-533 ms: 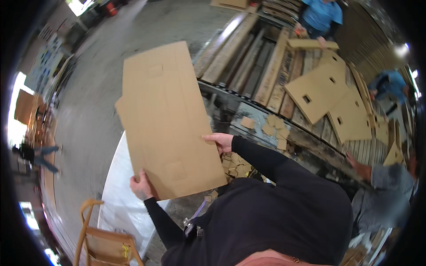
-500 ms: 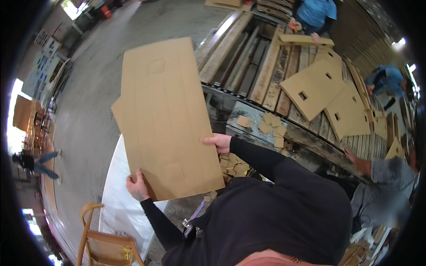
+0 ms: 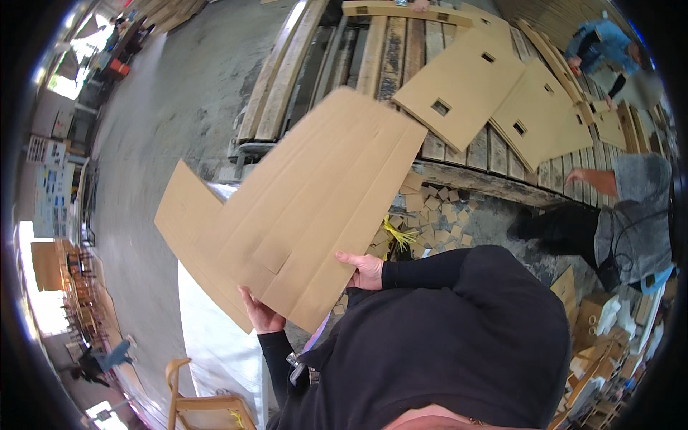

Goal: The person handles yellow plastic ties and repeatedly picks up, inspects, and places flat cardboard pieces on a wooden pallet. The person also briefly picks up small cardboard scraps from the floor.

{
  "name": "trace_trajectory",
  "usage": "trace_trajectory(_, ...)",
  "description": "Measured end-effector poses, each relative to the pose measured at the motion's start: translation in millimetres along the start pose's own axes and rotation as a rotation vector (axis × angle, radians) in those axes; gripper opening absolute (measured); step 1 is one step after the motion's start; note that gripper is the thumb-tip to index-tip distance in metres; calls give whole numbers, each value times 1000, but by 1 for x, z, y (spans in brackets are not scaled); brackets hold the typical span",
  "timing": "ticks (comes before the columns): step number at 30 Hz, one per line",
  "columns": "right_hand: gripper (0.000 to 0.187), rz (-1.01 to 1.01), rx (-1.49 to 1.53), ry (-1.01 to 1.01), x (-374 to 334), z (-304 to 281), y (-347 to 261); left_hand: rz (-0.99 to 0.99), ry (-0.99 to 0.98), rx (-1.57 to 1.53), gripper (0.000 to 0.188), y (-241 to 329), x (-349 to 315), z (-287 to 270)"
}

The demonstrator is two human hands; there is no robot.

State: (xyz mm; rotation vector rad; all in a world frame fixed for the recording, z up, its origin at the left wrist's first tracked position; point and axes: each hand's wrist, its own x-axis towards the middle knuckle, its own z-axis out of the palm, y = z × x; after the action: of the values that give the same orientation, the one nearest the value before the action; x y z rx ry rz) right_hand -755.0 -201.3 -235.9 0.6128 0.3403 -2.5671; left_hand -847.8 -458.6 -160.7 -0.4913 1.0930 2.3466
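A large flat brown cardboard sheet (image 3: pixel 337 186) is held tilted in front of me, with faint creases and a small rectangular outline near its lower end. My left hand (image 3: pixel 262 314) grips its near left corner, fingers partly hidden beneath. On the sheet's right edge, my right hand (image 3: pixel 365 271) is closed with the thumb on top. A second cardboard sheet (image 3: pixel 193 226) shows to the left, lower than the held one and partly covered by it. It overlaps a white-topped table (image 3: pixel 215 344).
Slatted wooden conveyor (image 3: pixel 387 64) ahead carries cardboard panels (image 3: pixel 462 86) with square holes. Cardboard scraps (image 3: pixel 437 222) and yellow strapping (image 3: pixel 398 233) lie below. A wooden chair (image 3: pixel 215 408) stands near left. Co-workers stand at the right, one in a grey shirt (image 3: pixel 638 208).
The held sheet has swung clockwise, its far end moving right toward the conveyor. My view has turned right, and more of the second sheet is exposed.
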Motion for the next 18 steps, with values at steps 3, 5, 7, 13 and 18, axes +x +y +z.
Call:
trace_trajectory(3,52,123,38,121,-10,-24,-2,43,119,219,46,-26,6,19)
trace_trajectory(5,54,215,4,-7,-15,-35,-6,132,283,537,44,-40,12,23)
trace_trajectory(7,58,387,-160,-45,-21,-41,-19,173,344,515,47,-45,18,21)
trace_trajectory(13,34,-101,-1115,116,-15,-71,-170,268,325,496,47,-48,22,17)
trace_trajectory(18,73,-458,-1800,873,66,-97,-258,273,429,522,52,-49,16,31)
